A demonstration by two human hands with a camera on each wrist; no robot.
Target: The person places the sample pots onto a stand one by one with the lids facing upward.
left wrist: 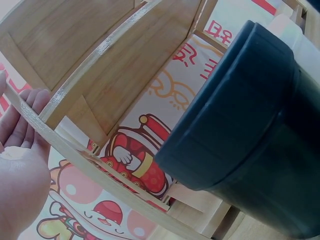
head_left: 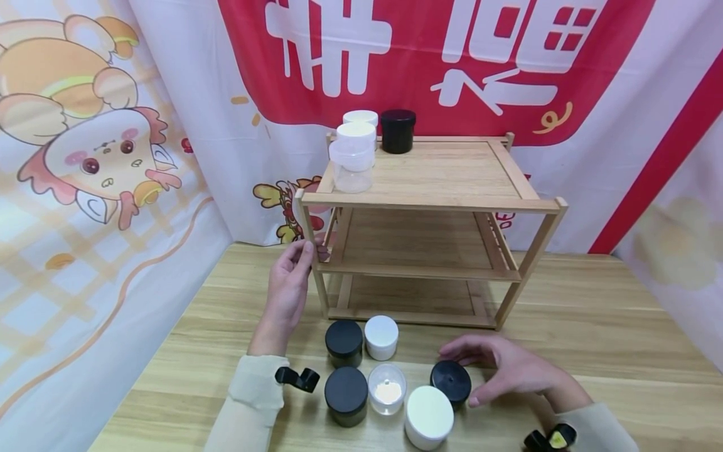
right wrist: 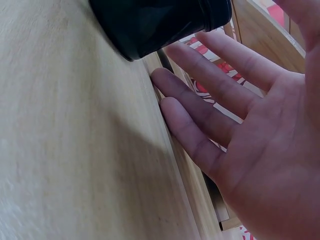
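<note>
My left hand (head_left: pixel 287 285) grips the left front post of a three-tier wooden shelf (head_left: pixel 446 172), thumb in front and fingers behind; the left wrist view shows the post (left wrist: pixel 75 147) against the palm. On the table, my right hand (head_left: pixel 516 371) is spread beside a black lidded jar (head_left: pixel 450 379). In the right wrist view its fingers (right wrist: pixel 195 125) are extended near that jar (right wrist: pixel 155 25), with no clear grip. Next to it stand a white jar (head_left: pixel 429 414), a clear jar (head_left: pixel 387 389), two more black jars (head_left: pixel 346 392) and a smaller white jar (head_left: pixel 381 337).
On the shelf's top tier, a clear jar (head_left: pixel 353 169) and two white jars line the left side, with a black jar (head_left: pixel 398 130) behind. Printed cloth (head_left: pixel 186 56) hangs behind and to the left of the wooden table (head_left: pixel 610 326).
</note>
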